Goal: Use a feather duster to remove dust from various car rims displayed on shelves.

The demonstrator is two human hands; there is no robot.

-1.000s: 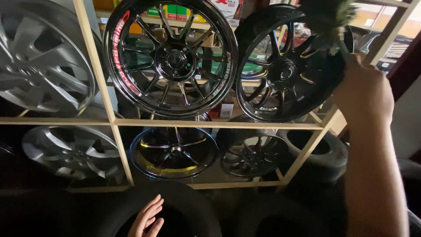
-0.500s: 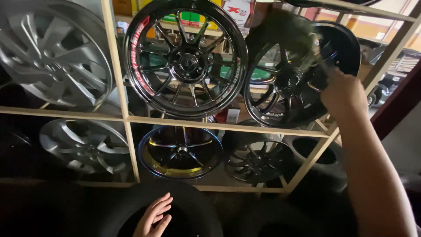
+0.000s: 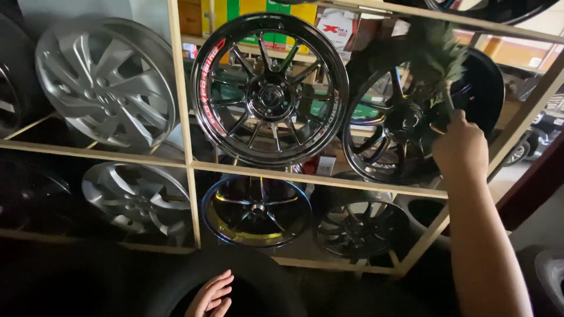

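Fingers of the left hand lie loosely together, resting on the black tyre nearest the person, probably to steady the body; they hold nothing. Further off, the right hand is raised, fingers pressed around the thin handle of a feather duster, whose dark plumes stand above the knuckles against the black wheel on the wooden rack. Left of those fingers hangs a chrome wheel; beyond it, a silver wheel. Compared with half a second ago, the duster has shifted up and right across the wheel, while the left hand has stayed put.
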